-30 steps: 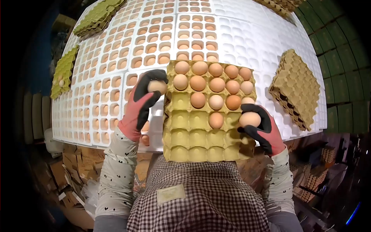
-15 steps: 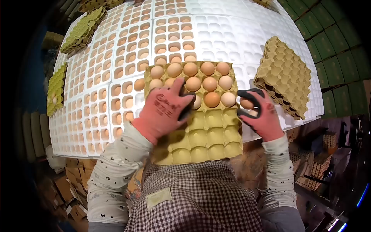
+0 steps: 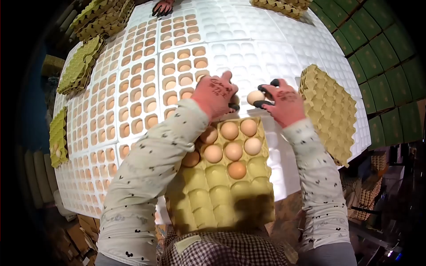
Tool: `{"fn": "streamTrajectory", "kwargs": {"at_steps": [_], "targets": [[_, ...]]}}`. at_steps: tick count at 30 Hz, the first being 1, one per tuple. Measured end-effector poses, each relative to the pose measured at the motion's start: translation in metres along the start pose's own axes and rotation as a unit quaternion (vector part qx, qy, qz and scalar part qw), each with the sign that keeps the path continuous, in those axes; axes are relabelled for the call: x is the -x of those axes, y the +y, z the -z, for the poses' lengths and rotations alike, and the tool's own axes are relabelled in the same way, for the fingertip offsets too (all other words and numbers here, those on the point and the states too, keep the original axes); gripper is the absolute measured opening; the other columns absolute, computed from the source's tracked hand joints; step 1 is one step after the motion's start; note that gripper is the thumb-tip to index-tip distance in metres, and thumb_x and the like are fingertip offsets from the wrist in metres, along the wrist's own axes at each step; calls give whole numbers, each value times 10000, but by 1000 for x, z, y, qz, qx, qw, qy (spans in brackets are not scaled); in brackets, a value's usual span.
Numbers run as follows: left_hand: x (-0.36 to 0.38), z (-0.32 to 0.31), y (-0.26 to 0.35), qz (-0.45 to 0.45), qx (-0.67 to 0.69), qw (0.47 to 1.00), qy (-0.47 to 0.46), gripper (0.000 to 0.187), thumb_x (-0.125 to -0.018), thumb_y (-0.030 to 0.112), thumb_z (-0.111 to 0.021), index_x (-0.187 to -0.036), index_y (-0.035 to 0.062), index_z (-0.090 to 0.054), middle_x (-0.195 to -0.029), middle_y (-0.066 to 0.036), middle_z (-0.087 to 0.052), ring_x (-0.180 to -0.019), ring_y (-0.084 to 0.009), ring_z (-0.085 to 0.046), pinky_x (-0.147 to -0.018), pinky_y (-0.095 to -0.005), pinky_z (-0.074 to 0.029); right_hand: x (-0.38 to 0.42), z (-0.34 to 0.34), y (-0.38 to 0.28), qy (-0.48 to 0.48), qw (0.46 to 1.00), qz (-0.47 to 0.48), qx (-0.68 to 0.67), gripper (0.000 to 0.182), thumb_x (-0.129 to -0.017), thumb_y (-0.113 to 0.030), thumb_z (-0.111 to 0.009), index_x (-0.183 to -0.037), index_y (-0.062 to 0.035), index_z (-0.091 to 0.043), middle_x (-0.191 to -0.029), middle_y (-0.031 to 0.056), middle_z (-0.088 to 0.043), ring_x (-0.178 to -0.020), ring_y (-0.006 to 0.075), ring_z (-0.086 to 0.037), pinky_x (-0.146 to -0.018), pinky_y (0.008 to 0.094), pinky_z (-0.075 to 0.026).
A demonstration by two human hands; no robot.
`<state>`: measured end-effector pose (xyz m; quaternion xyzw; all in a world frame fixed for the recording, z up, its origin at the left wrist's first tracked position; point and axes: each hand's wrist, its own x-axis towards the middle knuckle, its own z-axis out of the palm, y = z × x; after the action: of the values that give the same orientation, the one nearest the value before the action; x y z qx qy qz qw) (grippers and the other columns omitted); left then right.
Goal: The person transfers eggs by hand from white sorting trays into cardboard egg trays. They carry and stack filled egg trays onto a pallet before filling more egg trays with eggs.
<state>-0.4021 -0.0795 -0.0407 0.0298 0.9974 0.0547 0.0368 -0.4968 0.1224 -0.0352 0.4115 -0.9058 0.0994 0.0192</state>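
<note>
My right hand [image 3: 284,102], in a pink glove with black fingertips, pinches a pale egg [image 3: 256,98] above the white moulded tray [image 3: 230,60]. To its left, my gloved left hand [image 3: 216,95] is curled over the same white surface. A brownish egg [image 3: 235,100] shows partly between its fingers and thumb, largely hidden. Below both hands, the yellow pulp egg tray [image 3: 222,199] lies at the table's near edge. Several brown eggs [image 3: 233,150] sit in its far rows, with one in the third row; the nearer cups hold none. My left forearm covers part of its left side.
White trays filled with eggs [image 3: 137,93] spread over the left. Stacked pulp trays stand at right [image 3: 328,115], far left [image 3: 82,66] and the back [image 3: 282,6]. Another person's gloved hand [image 3: 163,8] is at the far edge. Green boxes [image 3: 386,80] line the right.
Both hands have moved from the pulp tray out over the white tray. Two eggs have left the pulp tray's third row. The view has shifted, and another person's hand now shows clearly at the back.
</note>
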Motion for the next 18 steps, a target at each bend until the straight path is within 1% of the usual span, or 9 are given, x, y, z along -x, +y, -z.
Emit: {"fn": "streamTrajectory", "kwargs": {"at_steps": [4,6,8,10,12,13,14,16,18], "targets": [[-54,-21,-24,-28,2,997,-78,392,-907,436,-568,-1144,132,-640,-1171,-103,-573,-1024,-248,-630,-831,-395,-498,-50,-29,13,-198,970,-11,142,452,-809,-498,-699,-1134,-195,-622,-1126,84,-588,-1044,244,-610,-833,375,-507],[-85,-51,-41,-79,-23,994,-72,358,-867,419,-616,-1140,193,-663,-1165,-96,-620,-1000,-294,-643,-841,-400,-509,-67,-31,22,-152,985,-32,70,407,-829,-474,-680,-1093,-166,-639,-1051,94,-620,-1029,266,-617,-851,363,-496],[-113,-23,-28,19,75,988,-137,357,-876,409,-587,-1143,187,-668,-1209,-88,-631,-1084,-290,-617,-894,-397,-496,-81,-49,27,-56,995,-84,9,376,-831,-431,-680,-1073,-146,-640,-1024,112,-628,-1017,298,-615,-859,385,-495],[-123,-45,-20,81,336,938,11,376,-861,349,-580,-1178,158,-648,-1195,-115,-620,-1134,-306,-573,-965,-415,-450,-86,-72,36,-32,994,-103,28,346,-852,-390,-636,-1067,-118,-634,-1054,124,-631,-1004,316,-617,-849,412,-498],[-123,-89,1,168,250,944,132,412,-882,339,-557,-1229,124,-617,-1178,-169,-591,-1129,-306,-577,-939,-430,-460,-86,-80,35,-51,990,-124,40,329,-867,-370,-606,-1061,-105,-631,-1059,125,-638,-999,313,-621,-841,416,-499],[-127,-93,-3,147,274,947,75,475,-890,349,-562,-1329,169,-534,-1285,-131,-489,-1224,-344,-487,-983,-458,-419,-82,-74,34,-44,989,-136,26,318,-873,-357,-579,-1063,-107,-631,-1048,133,-645,-984,303,-628,-843,414,-500],[-132,-95,-9,137,307,926,169,420,-894,323,-589,-1278,154,-586,-1217,-123,-569,-1123,-287,-560,-947,-392,-450,-76,-69,38,-14,994,-110,8,312,-876,-346,-581,-1044,-87,-628,-1010,129,-657,-968,306,-632,-840,414,-498],[-105,-37,-45,66,612,780,108,376,-933,313,-580,-1255,121,-614,-1142,-82,-643,-1006,-191,-601,-908,-300,-464,-55,-31,24,17,990,-106,-97,321,-883,-327,-589,-1055,-63,-647,-1021,126,-669,-957,328,-630,-841,397,-492],[-43,20,-78,-13,660,741,124,355,-965,294,-569,-1240,77,-625,-1079,-44,-682,-929,-120,-600,-856,-241,-476,-14,11,-5,40,953,-105,-283,292,-873,-243,-631,-1080,-39,-661,-1028,115,-677,-942,292,-644,-823,350,-494]]}}
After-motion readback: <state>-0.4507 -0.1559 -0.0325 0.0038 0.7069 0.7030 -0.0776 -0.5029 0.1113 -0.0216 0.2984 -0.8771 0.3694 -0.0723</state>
